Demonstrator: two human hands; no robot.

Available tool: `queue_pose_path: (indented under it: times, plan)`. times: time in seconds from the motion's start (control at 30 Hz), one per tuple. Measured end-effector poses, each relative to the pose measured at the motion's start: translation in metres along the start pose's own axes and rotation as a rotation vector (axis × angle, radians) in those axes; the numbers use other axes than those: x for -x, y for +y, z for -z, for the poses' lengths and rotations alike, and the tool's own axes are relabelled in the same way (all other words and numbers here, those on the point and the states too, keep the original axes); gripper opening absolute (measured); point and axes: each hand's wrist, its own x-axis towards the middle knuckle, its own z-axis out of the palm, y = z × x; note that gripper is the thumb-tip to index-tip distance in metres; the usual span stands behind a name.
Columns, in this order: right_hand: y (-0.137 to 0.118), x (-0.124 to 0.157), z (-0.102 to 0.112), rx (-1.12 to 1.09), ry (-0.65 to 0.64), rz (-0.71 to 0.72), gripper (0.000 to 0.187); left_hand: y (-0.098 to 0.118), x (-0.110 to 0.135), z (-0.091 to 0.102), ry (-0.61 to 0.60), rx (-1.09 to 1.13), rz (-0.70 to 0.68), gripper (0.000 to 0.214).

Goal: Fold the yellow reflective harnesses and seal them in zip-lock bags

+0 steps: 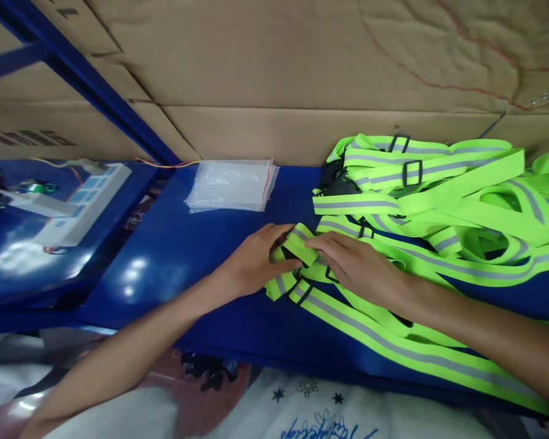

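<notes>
Hi-vis strap [302, 244], folded end on blue worktop [187, 256], pinched by left hand [256, 265], pressed flat under right hand [357, 265]; probable risk: fold springs open, buckle snags in neighbouring strap pile [462, 183], should either hold slacken.

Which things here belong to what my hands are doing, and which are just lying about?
In hand: reflective strap, its fold pinched by the left hand and pressed by the right hand; black buckle on it.
Lying about: pile of straps, stack of clear bags, power strip.
</notes>
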Motion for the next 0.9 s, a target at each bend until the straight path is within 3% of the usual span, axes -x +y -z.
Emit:
queue_pose_path:
  times: [0.07, 0.23, 0.37, 0.43, 0.5, 0.57, 0.73, 0.83, 0.9]
  plan:
    - [0.003, -0.012, 0.007, -0.002, -0.016, 0.005, 0.047, 0.004, 0.003, 0.002, 0.041, -0.024, -0.043, 0.062]
    - [0.007, -0.05, 0.022, 0.176, 0.005, 0.201, 0.042, 0.006, 0.013, 0.005, 0.233, -0.248, -0.134, 0.057]
    - [0.008, -0.072, 0.027, 0.105, -0.093, 0.157, 0.033, 0.006, 0.018, -0.001, 0.359, -0.445, -0.23, 0.055]
    - [0.01, -0.079, 0.028, 0.136, -0.093, 0.204, 0.035, 0.007, 0.018, -0.006, 0.368, -0.532, -0.277, 0.057]
    - [0.014, -0.082, 0.027, 0.193, -0.119, 0.263, 0.031, 0.009, 0.017, -0.008, 0.349, -0.531, -0.309, 0.056]
    - [0.017, -0.081, 0.027, 0.221, -0.19, 0.257, 0.025, 0.011, 0.017, -0.006, 0.308, -0.387, -0.315, 0.045]
    - [0.016, -0.068, 0.03, 0.226, -0.335, 0.168, 0.034, 0.015, 0.023, 0.02, -0.006, 0.064, -0.25, 0.026]
    - [0.015, -0.06, 0.04, 0.144, -0.4, 0.128, 0.035, 0.012, 0.025, 0.029, -0.122, 0.088, -0.231, 0.021]
    - [0.015, -0.06, 0.047, 0.062, -0.442, 0.116, 0.026, 0.009, 0.024, 0.025, -0.11, 0.028, -0.21, 0.028]
